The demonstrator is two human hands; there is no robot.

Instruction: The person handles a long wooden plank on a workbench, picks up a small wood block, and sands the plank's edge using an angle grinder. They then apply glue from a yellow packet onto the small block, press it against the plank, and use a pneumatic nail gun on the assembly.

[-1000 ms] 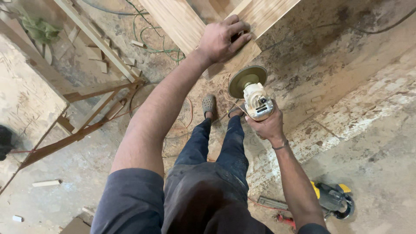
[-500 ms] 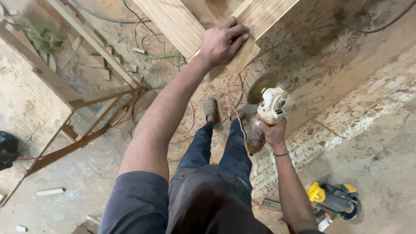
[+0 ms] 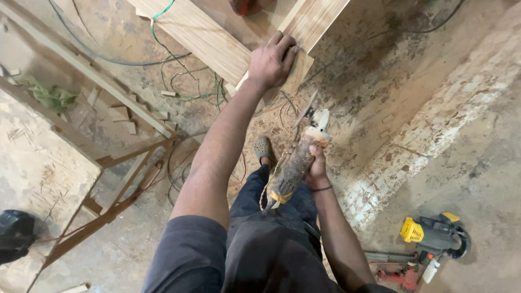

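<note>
Short dark sleeve, dark apron over blue jeans, grey clog, thin black wristband.

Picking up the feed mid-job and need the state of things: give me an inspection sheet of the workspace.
Surface: dusty floor, sawdust-covered.
Job's things: pale wooden panel; angle grinder, disc tilted edge-on, off the wood.
Clutter: wood offcuts, green rag.
Grippers: left hand pressed on the panel's corner; right hand gripping the grinder body.
Cables: green wire looped over floor; grinder's frayed cord hangs at the legs.
Surroundings: wooden frame, yellow power tool.
</note>
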